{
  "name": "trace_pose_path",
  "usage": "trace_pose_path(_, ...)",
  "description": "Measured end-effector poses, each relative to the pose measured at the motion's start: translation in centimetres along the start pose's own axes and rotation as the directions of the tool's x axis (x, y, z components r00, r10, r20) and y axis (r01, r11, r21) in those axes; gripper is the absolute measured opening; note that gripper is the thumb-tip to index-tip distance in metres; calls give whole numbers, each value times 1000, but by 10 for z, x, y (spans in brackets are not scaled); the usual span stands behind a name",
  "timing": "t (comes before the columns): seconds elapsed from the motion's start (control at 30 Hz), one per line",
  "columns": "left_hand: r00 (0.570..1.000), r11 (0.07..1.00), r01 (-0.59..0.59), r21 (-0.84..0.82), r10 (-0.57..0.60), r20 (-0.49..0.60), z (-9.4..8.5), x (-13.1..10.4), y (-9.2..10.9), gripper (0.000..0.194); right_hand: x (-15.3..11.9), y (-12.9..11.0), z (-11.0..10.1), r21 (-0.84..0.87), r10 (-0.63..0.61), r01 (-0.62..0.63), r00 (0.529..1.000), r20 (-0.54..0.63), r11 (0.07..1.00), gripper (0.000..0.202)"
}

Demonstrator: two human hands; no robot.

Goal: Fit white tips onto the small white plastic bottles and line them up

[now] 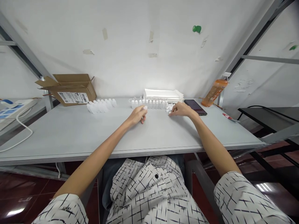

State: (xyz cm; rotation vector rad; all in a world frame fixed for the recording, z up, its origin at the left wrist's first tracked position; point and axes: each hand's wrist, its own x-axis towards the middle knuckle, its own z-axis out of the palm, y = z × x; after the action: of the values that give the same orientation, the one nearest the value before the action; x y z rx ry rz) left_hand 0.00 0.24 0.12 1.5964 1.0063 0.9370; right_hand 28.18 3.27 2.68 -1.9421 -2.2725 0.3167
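My left hand (137, 115) is closed around a small white plastic bottle (145, 107), whose top shows past the thumb; fingers hide the rest. To the right, my right hand (181, 109) reaches into a small pile of white caps (169, 106), thumb and fingertips pinched together at its near edge. Whatever lies between those fingertips is too small to make out. Behind both hands stands a row of small white bottles (153, 104), several with looped caps at its left end. More translucent white bottles (102, 106) are grouped at the left, without visible caps.
An open cardboard box (72, 90) stands at the back left. A stack of white sheets or trays (161, 94) lies against the wall. Right of it are a dark tablet (195, 106) and an orange drink bottle (215, 90). The table (140, 140) ends close to my lap.
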Motion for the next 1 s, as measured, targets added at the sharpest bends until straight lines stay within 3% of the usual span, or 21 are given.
trace_pose_path(0.1, 1000, 1000, 4, 12, -4, 4, 0, 0, 0, 23, 2, 5, 0, 75, -62, 55, 994, 91, 996, 18)
trace_pose_path(0.27, 1000, 1000, 7, 5, -7, 16, -1, 0, 0, 22, -5, 3, -5, 209, -74, 28, 974, 213, 977, 24)
trace_pose_path(0.43, 999, 999, 5, 32, -6, 44, -1, -1, -2, 15, -17, -11, -10, 507, -204, 13, 924, 324, 862, 24)
trace_pose_path(0.57, 996, 999, 27, 29, -30, 79, 2, -2, -1, 12, -21, -25, -11, 707, -352, 115, 914, 199, 697, 21)
trace_pose_path(0.7, 992, 998, 26, 59, -33, 123, 7, -4, -1, 12, -21, -43, -3, 803, -370, 237, 929, -23, 547, 27)
trace_pose_path(1.0, 993, 957, -55, 285, 23, 114, 12, -8, -5, 15, -19, -61, 17, 794, -319, 370, 918, -234, 482, 39)
